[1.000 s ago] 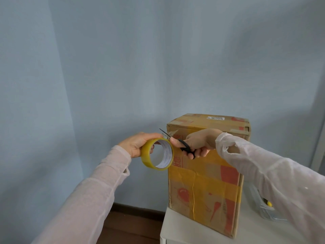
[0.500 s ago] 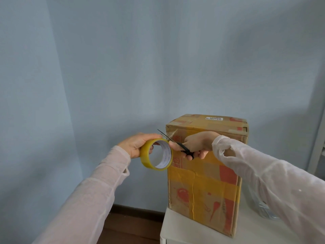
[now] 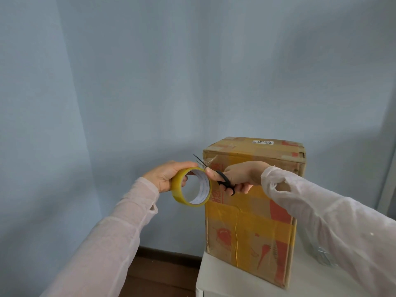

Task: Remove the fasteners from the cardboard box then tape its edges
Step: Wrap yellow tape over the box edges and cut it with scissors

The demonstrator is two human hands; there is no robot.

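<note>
Barely anything has shifted in the last second: both hands stay at the upper left corner of the cardboard box (image 3: 252, 221), which stands upright on the white bench (image 3: 235, 281). The left hand (image 3: 162, 176) has its grip wrapped round the yellow tape roll (image 3: 191, 186). The right hand (image 3: 237, 179) has its grip closed on black scissors (image 3: 222, 181), blades slightly parted at the stretched strip. Taping looks well underway: yellowish bands already cross the worn front, and I see no fasteners.

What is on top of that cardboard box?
The top of the cardboard box carries a small white label with printed characters and some strips of tape. The flaps are closed, so whatever is inside cannot be seen.
</note>
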